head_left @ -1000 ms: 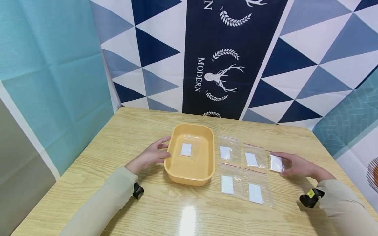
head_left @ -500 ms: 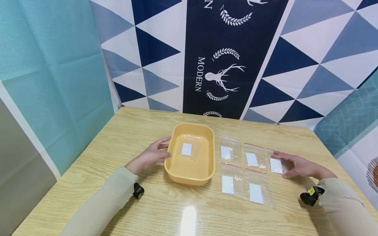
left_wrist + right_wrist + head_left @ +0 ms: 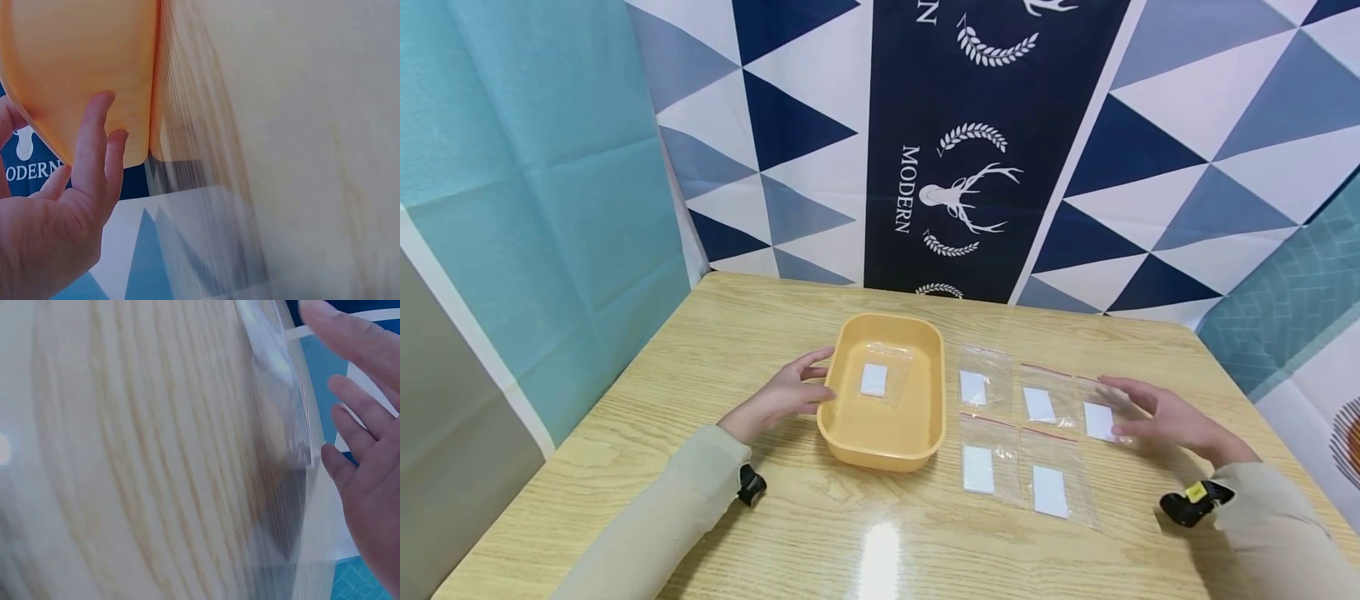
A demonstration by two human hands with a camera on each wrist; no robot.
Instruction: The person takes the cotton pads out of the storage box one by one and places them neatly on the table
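Observation:
My left hand (image 3: 786,392) is at the left side of a yellow plastic basin (image 3: 880,457), fingers spread and slightly bent against or close to its wall; firm contact cannot be told. Inside the basin lies a clear zip bag (image 3: 895,387) with a white card (image 3: 872,380) in it. To the right, my right hand (image 3: 1172,423) hovers over the right edge of another zip bag (image 3: 1097,422), which lies on the table. Its thumb reaches over the bag's lower right corner. In the right wrist view the fingers stand loosely apart beside the clear bag (image 3: 290,406).
Between basin and right hand, more zip bags with white cards lie in two rows: two behind, a left one (image 3: 972,388) and a right one (image 3: 1039,405), and two in front, including one (image 3: 1049,492). The wooden table (image 3: 760,542) ends at a patterned cloth (image 3: 805,208).
My right hand has let go of the rightmost zip bag and drawn slightly right; that bag now lies flat in line with the back row. The left hand and basin have stayed put.

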